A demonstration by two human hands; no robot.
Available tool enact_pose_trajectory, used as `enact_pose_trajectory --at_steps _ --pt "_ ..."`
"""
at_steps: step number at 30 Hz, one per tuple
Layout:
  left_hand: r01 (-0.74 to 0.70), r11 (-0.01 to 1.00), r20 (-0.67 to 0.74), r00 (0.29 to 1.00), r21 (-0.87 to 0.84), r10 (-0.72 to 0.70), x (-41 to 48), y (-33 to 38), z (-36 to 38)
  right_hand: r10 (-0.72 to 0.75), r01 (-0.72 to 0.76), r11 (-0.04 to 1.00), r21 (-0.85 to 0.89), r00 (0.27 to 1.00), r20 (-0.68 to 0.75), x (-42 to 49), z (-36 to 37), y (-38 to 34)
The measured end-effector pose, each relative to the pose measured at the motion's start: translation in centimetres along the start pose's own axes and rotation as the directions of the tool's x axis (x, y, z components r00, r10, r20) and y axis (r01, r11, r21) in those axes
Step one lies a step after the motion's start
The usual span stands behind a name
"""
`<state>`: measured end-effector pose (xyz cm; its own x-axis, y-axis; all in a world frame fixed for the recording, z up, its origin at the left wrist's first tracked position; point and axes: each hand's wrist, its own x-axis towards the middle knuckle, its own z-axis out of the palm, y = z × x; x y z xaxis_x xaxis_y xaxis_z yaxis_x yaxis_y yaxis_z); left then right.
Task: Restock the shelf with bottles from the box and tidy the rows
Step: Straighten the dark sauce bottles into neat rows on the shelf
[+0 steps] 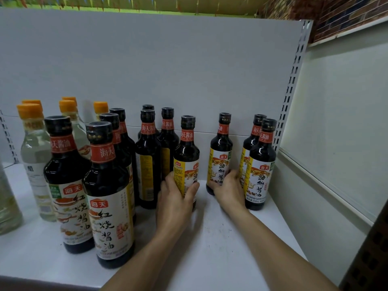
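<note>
We judge the shelf (210, 238) mostly stocked: our left hand (176, 199) has a curled grip on one soy bottle (186, 156), our right hand (228, 190) on a second bottle (220, 152), with ragged rows (109, 185) outside both grips.

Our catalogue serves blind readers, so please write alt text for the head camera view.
A person's left hand grips one dark soy sauce bottle and the right hand grips a second dark bottle beside it, both upright on a white shelf. Around them stand more dark bottles, and clear orange-capped bottles stand far left.
</note>
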<state>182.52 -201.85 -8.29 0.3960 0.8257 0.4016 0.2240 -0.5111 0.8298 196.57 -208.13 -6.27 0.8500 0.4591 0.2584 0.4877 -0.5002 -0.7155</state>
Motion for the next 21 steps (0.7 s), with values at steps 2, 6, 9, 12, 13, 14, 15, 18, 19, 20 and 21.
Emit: enact_pose_trajectory --at_steps 2,6,9,12,13,14,15,18,19,20,21 --pt "0.001 1.000 0.003 1.000 0.000 -0.001 -0.1 0.0 0.0 0.000 0.000 1.000 -0.012 1.000 -0.013 0.0 0.1 -0.1" --pt "0.006 1.000 0.006 1.000 -0.008 -0.006 -0.1 0.1 -0.1 0.013 -0.013 1.000 -0.005 1.000 -0.015 0.4 0.2 0.0" --pt "0.008 1.000 0.006 1.000 -0.015 -0.008 -0.2 0.1 -0.1 0.003 -0.003 1.000 -0.006 1.000 -0.008 0.6 0.1 0.1" --pt "0.004 1.000 0.008 1.000 -0.012 -0.004 -0.2 0.2 -0.3 -0.004 0.004 1.000 -0.003 1.000 -0.007 0.6 0.0 0.2" --pt "0.003 1.000 0.011 1.000 -0.015 -0.003 -0.2 0.2 -0.3 0.000 0.000 1.000 -0.002 1.000 -0.001 0.6 -0.1 0.2" --pt "0.000 1.000 0.015 1.000 -0.019 0.000 -0.2 0.2 -0.3 0.008 -0.008 1.000 -0.006 1.000 0.012 0.5 -0.2 0.3" --pt "-0.001 1.000 0.021 1.000 -0.023 0.001 -0.2 0.2 -0.3 0.015 -0.015 1.000 -0.016 0.999 0.029 0.4 -0.2 0.3" --pt "-0.004 0.999 0.033 0.999 -0.034 0.005 -0.3 0.2 -0.5 0.010 -0.006 0.999 -0.046 0.996 0.091 -0.2 0.0 0.5" --pt "-0.005 0.999 0.037 0.999 -0.036 0.006 -0.3 0.2 -0.6 0.011 -0.006 0.999 -0.049 0.994 0.105 -0.4 -0.1 0.5" --pt "-0.007 0.999 0.040 0.999 -0.039 0.008 -0.3 0.2 -0.7 0.012 -0.006 0.999 -0.054 0.993 0.114 -0.6 -0.2 0.4" --pt "-0.008 0.999 0.046 0.999 -0.040 0.010 -0.3 0.2 -0.7 0.018 -0.010 0.998 -0.062 0.992 0.127 -0.7 -0.3 0.3"
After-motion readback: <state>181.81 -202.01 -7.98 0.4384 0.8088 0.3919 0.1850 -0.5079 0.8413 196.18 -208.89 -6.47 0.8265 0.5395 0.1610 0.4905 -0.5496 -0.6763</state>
